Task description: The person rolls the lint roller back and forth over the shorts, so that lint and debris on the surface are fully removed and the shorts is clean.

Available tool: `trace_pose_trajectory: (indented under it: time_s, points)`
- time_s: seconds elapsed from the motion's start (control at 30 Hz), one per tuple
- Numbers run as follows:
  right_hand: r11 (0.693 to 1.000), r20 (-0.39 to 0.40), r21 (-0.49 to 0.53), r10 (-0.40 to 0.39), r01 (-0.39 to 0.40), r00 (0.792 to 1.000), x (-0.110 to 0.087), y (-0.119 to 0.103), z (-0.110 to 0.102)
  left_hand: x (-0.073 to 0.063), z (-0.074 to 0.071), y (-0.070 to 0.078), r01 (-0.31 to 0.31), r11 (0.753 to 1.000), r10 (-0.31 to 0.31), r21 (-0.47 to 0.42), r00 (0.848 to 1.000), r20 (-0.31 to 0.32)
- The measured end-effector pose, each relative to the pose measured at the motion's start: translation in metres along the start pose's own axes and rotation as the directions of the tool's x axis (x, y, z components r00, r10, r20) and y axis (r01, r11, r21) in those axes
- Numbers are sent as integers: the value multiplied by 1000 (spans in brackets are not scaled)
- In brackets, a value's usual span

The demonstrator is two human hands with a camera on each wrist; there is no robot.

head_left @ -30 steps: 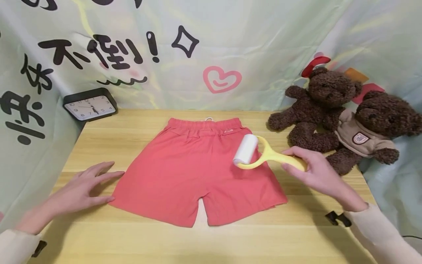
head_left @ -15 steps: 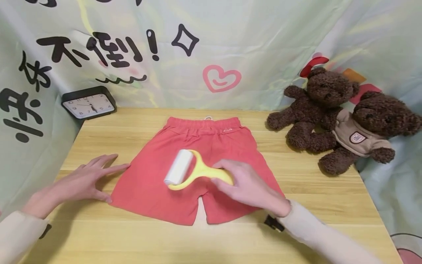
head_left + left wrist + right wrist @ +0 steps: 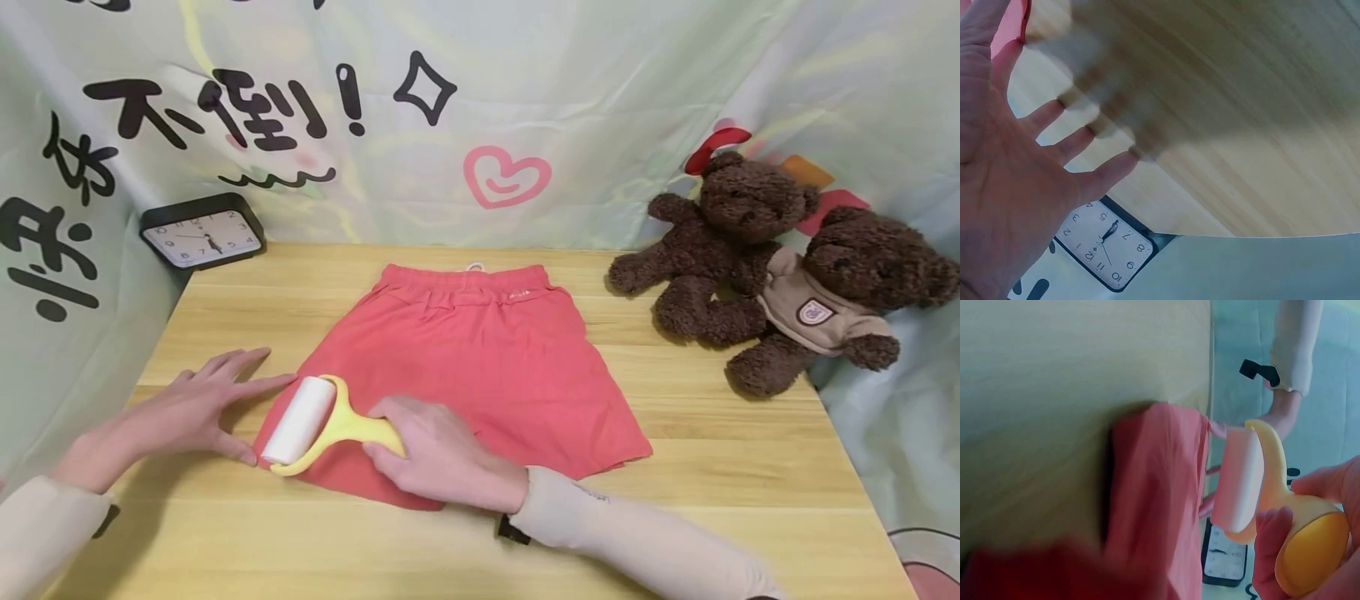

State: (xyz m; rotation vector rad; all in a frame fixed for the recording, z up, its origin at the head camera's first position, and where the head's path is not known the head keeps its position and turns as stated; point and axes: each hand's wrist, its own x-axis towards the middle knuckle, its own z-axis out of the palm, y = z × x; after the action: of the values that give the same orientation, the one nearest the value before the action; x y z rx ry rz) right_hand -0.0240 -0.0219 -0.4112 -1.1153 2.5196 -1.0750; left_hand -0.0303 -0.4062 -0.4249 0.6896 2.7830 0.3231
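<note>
Red shorts (image 3: 465, 358) lie flat on the wooden table, waistband toward the back wall. My right hand (image 3: 442, 454) grips the yellow handle of a lint roller (image 3: 302, 421), whose white cylinder is over the left leg of the shorts, close to its outer edge. In the right wrist view the fingers curl round the lint roller's handle (image 3: 1313, 550). My left hand (image 3: 180, 417) has its fingers spread, with thumb and index fingertips at the left edge of the shorts. The left wrist view shows that hand (image 3: 1016, 162) with the other fingers out over bare wood. My right forearm hides part of the right leg's hem.
A black-framed clock (image 3: 204, 233) stands at the table's back left corner. Two brown teddy bears (image 3: 738, 242) sit at the back right, one in a beige top. A printed cloth (image 3: 592, 125) hangs behind the table (image 3: 720, 467).
My right hand has carried the lint roller leftward across the shorts, from the right leg to the left leg's outer edge. The left hand has shifted slightly and still touches the edge.
</note>
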Motion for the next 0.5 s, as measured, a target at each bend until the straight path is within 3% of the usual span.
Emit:
trace_pose_trajectory:
  time_s: [0.3, 0.5]
  points:
    - [998, -39, -54, 16, -19, 999, 17, -13, 26, 4, 1, -3, 14, 999, -14, 33, 1000, -10]
    - [998, -14, -65, 26, -26, 1000, 22, -12, 33, 2, 5, -6, 5, 999, -3, 42, 999, -36]
